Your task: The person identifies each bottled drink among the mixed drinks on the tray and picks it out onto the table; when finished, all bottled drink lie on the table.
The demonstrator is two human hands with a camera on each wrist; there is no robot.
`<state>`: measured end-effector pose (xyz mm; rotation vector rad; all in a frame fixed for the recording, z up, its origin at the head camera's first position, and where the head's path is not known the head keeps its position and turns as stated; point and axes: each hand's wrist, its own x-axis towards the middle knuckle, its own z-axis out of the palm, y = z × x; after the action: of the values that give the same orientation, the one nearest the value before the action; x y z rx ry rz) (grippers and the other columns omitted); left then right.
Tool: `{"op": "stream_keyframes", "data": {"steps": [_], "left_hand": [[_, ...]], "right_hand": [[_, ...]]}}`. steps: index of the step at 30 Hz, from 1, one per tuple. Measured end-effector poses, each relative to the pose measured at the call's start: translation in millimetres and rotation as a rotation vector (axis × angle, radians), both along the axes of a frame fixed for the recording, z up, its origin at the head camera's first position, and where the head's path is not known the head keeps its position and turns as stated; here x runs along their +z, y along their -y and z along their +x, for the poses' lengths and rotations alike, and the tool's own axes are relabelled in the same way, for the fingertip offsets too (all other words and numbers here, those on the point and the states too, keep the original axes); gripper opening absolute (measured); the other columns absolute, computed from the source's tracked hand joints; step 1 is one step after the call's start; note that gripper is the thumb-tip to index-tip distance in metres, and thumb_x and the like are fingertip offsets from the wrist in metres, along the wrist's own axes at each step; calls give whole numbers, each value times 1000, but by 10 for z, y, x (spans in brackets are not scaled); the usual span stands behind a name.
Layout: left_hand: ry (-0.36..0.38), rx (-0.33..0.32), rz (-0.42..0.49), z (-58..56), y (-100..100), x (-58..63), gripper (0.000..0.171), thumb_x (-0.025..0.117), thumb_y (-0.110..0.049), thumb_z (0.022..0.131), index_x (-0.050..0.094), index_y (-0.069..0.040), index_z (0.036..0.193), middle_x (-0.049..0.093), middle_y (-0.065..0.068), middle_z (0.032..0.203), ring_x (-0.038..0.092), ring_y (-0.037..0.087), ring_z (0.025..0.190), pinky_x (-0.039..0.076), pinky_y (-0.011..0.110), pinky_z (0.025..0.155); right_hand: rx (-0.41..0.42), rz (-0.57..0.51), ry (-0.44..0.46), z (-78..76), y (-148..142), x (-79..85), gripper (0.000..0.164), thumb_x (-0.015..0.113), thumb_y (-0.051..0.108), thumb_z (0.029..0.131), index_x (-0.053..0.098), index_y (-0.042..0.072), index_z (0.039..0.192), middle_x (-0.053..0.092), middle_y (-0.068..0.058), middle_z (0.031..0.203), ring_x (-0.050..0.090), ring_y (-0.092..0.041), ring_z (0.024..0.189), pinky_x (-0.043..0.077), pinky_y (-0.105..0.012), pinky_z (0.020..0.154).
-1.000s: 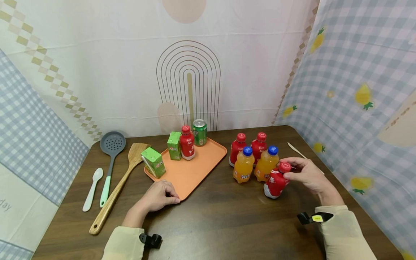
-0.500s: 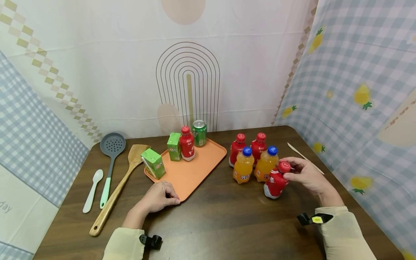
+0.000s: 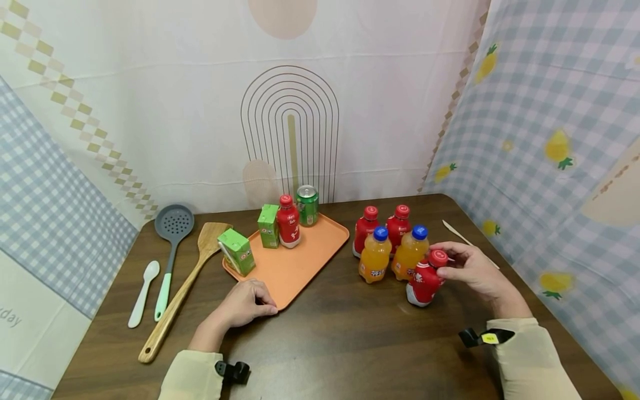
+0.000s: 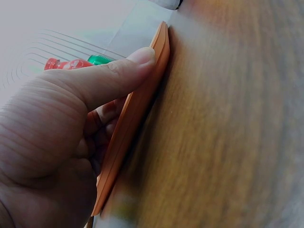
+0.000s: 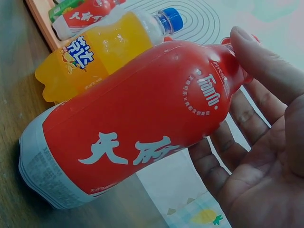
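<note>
My right hand (image 3: 475,272) holds a red soda bottle (image 3: 424,283) with a white base by its neck, thumb on one side and fingers on the other. In the right wrist view the red bottle (image 5: 133,114) stands cap up, its base at the table. Beside it are two orange soda bottles (image 3: 375,258) with blue caps, and two more red bottles (image 3: 366,229) stand behind. My left hand (image 3: 245,303) grips the near corner of an orange tray (image 3: 295,278); in the left wrist view the thumb lies on the tray's rim (image 4: 137,109) and the other fingers are partly hidden.
On the tray stand two green drink cartons (image 3: 237,253), a red bottle (image 3: 288,222) and a green can (image 3: 307,205). At the left lie a slotted skimmer (image 3: 174,222), a wooden spatula (image 3: 185,289) and a white spoon (image 3: 144,294). A thin pale stick (image 3: 456,231) lies at the right.
</note>
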<state>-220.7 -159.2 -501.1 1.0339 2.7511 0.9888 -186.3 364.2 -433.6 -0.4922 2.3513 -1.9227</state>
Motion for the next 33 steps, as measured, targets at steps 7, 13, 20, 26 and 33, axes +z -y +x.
{"op": "stream_keyframes", "data": {"steps": [7,13,20,26,33], "left_hand": [[1,-2,-1,5,-2,-1,9,82,-27,76,75,-29,72,58,-23,71,54,1,76,43,26,72],[4,-4,0,6,-1,7,8,82,-27,76,75,-29,72,59,-24,71,54,1,76,43,25,72],[-2,-1,0,4,2,8,8,82,-27,76,75,-30,72,58,-24,71,54,1,76,44,26,72],[6,5,-5,11,4,4,9,81,-28,77,74,-31,72,58,-24,72,53,1,76,43,26,72],[3,8,-5,6,0,4,10,82,-28,76,74,-31,71,58,-24,71,53,1,76,43,25,72]], "right_hand": [[-5,-11,-8,2,7,3,36,63,-11,86,55,-7,121,69,-1,106,63,-16,93,55,-30,71],[5,-16,-21,-3,-2,4,37,62,-12,86,53,-9,121,69,-2,107,63,-17,93,55,-30,72],[7,-2,-18,-2,9,21,37,62,-10,87,53,-9,122,68,-2,108,63,-18,94,55,-31,73],[45,-89,-31,0,-4,35,30,54,-9,92,58,-2,120,67,-3,111,62,-16,98,53,-27,77],[76,-302,-106,19,37,160,25,42,-9,97,57,-6,118,64,-8,113,63,-16,102,50,-24,86]]}}
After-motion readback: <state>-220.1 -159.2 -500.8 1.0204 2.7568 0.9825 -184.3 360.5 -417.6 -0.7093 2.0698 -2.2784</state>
